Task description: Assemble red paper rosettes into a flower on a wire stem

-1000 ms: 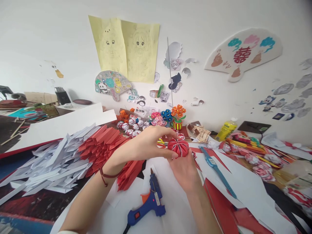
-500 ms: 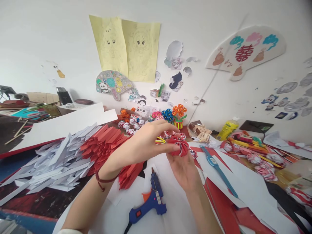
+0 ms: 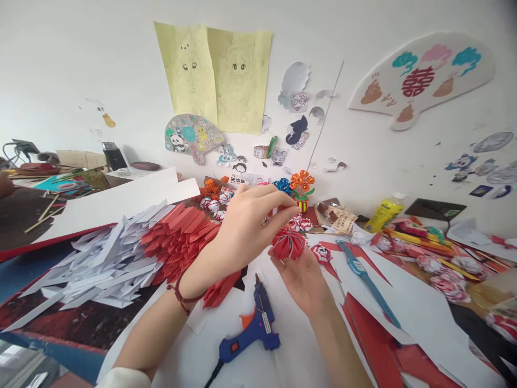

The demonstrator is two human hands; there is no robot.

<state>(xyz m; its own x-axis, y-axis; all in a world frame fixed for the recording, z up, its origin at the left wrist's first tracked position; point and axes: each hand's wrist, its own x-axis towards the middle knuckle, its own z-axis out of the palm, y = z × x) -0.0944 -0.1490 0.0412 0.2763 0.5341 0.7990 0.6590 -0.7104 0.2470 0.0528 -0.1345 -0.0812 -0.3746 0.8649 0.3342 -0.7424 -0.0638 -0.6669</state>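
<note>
A round red folded-paper flower (image 3: pixel 288 246) with pale edges rests in the fingers of my right hand (image 3: pixel 301 277), which holds it from below. Just above it is my left hand (image 3: pixel 250 223), thumb and forefinger tips pinched together; whatever is between them is too small to make out. A blue hot glue gun (image 3: pixel 254 328) with an orange trigger lies on white paper below my hands. Left of my left forearm are a heap of red folded paper pieces (image 3: pixel 177 240) and a heap of white folded paper pieces (image 3: pixel 100 264).
Behind my hands stand an orange beaded flower in a pot (image 3: pixel 302 188) and several red-and-white paper balls (image 3: pixel 322 252). To the right lie a blue watch (image 3: pixel 367 283), paper sheets and a yellow bottle (image 3: pixel 385 212). A thin grey line (image 3: pixel 327 113) slants across the wall view.
My left thumb and fingers have come off the red paper flower and risen slightly above it, closing into a pinch. The flower has turned and sits lower in my right fingers. The view has shifted slightly.
</note>
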